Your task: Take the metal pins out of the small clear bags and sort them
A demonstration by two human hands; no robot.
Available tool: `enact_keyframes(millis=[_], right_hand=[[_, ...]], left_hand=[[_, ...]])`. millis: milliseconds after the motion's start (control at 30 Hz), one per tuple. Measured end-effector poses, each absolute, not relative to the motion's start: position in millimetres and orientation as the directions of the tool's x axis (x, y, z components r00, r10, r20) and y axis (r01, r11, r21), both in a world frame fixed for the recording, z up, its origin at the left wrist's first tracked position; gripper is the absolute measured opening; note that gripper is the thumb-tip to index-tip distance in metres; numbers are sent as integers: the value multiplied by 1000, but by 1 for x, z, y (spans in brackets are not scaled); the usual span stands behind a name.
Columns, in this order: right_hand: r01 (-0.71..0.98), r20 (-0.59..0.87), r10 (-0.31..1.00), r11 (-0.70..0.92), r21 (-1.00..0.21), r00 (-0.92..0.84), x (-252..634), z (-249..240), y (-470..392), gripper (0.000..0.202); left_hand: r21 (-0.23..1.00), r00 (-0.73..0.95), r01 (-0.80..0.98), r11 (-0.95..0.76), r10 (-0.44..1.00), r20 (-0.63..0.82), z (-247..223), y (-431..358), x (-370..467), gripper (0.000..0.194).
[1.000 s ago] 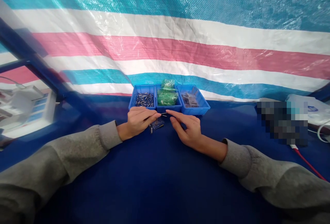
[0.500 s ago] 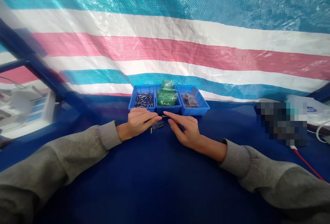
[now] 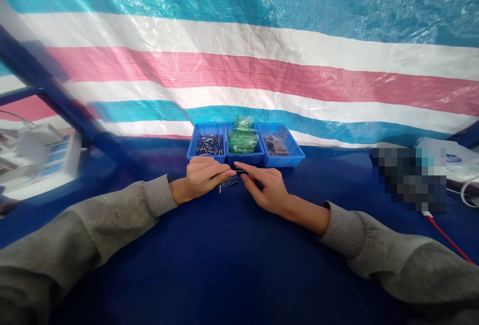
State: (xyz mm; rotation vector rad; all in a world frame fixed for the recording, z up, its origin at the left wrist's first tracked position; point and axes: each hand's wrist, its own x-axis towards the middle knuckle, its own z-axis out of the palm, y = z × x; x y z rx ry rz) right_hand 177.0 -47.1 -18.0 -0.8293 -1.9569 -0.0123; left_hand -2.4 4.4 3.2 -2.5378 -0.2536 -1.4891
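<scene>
My left hand (image 3: 204, 178) is closed, thumb and forefinger pinched on a thin dark metal piece (image 3: 238, 169) that sticks out toward the right. My right hand (image 3: 267, 188) has its forefinger and thumb apart, the forefinger's tip touching or nearly touching that piece. Below my left fingertips a small blue patterned packet (image 3: 229, 182) lies on the table, with a short metal pin (image 3: 219, 189) beside it. Just behind my hands stand three blue bins: the left one (image 3: 190, 154) holds metal pins, the middle one (image 3: 245, 158) green packets, the right one (image 3: 295, 161) clear packets.
A striped plastic sheet (image 3: 262, 71) hangs behind the blue table (image 3: 239, 260). White equipment (image 3: 56, 160) stands at the left. On the right are a blurred-out dark object (image 3: 411, 180), a red cable (image 3: 451, 239) and a clear plastic bag (image 3: 441, 153).
My right hand has shifted slightly left, bringing its fingertips closer to my left hand. My left hand has hardly moved.
</scene>
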Motion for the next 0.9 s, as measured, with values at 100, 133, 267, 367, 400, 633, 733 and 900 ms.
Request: enact_keyframes(millis=[100,133,267,367,400,633,733,900], right_hand=[[555,776,551,766,-324,-307,177,-19,-47,30],[557,775,552,766,-323,-309,177,-19,-47,30],[563,767,557,762,-320,-318,177,-18,-47,30],[561,757,567,760,-329,-324,177,-18,-47,30],[559,755,569,760,-332,-325,177,-18,-47,30],[561,767,569,754,-341,-298,177,-17,-48,29],[562,777,564,753,-344,-280,177,-16,-48,28],[562,790,561,748,-354,-249,178,-15,-49,27]], left_hand=[[-76,484,241,-968,53,873,4,4,-2,18],[-77,485,239,-968,50,873,5,4,-2,18],[-89,486,235,-968,37,873,5,4,-2,20],[-91,484,236,-968,35,874,5,4,-1,21],[-91,483,233,-968,34,875,5,4,-1,21],[-105,476,295,-950,51,878,5,4,-2,22],[-110,468,339,-934,65,881,5,4,-3,23],[-101,481,362,-927,93,872,5,3,-3,22]])
